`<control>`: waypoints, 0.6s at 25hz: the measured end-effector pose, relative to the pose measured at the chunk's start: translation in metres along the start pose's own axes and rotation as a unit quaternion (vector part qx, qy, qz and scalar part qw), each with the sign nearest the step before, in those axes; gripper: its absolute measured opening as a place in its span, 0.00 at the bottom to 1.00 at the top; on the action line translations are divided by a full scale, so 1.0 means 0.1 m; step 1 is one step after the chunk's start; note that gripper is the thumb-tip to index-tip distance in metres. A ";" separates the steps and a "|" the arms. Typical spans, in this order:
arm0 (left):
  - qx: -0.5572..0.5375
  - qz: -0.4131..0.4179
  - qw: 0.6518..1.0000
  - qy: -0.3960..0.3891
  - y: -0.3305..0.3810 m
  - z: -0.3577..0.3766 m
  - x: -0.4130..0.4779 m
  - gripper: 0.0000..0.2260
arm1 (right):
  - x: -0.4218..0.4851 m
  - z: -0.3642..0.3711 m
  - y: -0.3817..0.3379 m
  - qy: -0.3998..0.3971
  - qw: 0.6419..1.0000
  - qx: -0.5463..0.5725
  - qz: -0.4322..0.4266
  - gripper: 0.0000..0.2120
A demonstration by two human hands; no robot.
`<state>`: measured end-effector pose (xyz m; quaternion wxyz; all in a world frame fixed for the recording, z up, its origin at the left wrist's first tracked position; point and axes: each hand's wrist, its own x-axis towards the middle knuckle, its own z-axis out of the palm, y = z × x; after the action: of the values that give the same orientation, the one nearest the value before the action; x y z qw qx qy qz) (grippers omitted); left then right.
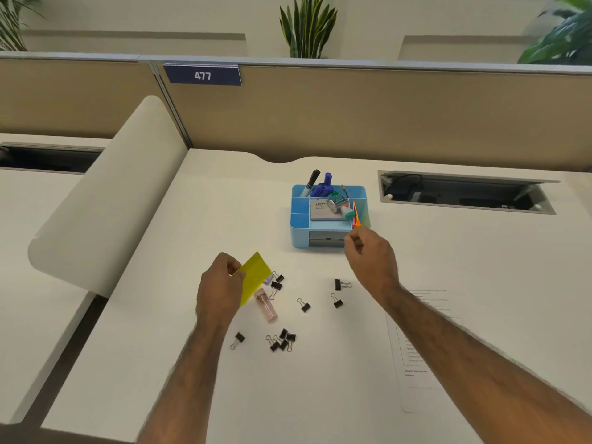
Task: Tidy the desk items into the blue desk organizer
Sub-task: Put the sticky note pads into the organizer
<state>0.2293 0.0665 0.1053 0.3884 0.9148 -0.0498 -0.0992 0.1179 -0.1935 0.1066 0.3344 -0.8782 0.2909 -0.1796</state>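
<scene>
The blue desk organizer point(299, 216) stands mid-desk with pens, a grey pad and a glue tube inside. My right hand point(371, 256) is at its front right corner, fingers curled, pinching orange and pink sheets point(356, 219) that stand in the right slot. My left hand point(221, 286) pinches a yellow sticky-note pad point(254, 272) above the desk. A pink tube point(266, 305) lies just right of that hand. Several black binder clips point(282, 340) are scattered on the desk in front of the organizer.
A printed paper sheet point(423, 341) lies at the right under my right forearm. An open cable tray point(464, 193) sits at the back right. A curved white divider point(105, 200) borders the desk on the left, and a partition wall runs along the back.
</scene>
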 end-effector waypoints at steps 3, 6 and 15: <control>-0.142 0.015 0.989 -0.033 0.41 0.12 -0.09 0.04 | 0.04 -0.06 -0.14 -0.147 0.985 0.090 0.016 0.12; -0.229 0.019 0.967 -0.107 0.79 0.43 -0.12 0.05 | 0.09 -0.18 -0.24 -0.204 0.968 0.139 0.042 0.12; -0.091 0.093 0.986 -0.105 1.25 1.30 -0.09 0.12 | 0.79 -0.65 0.02 0.093 0.988 0.080 0.094 0.08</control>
<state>0.1896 -0.1100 0.1084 0.4701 0.8514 -0.1662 -0.1625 0.1449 -0.2758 0.1612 0.3905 -0.7970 0.3865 -0.2506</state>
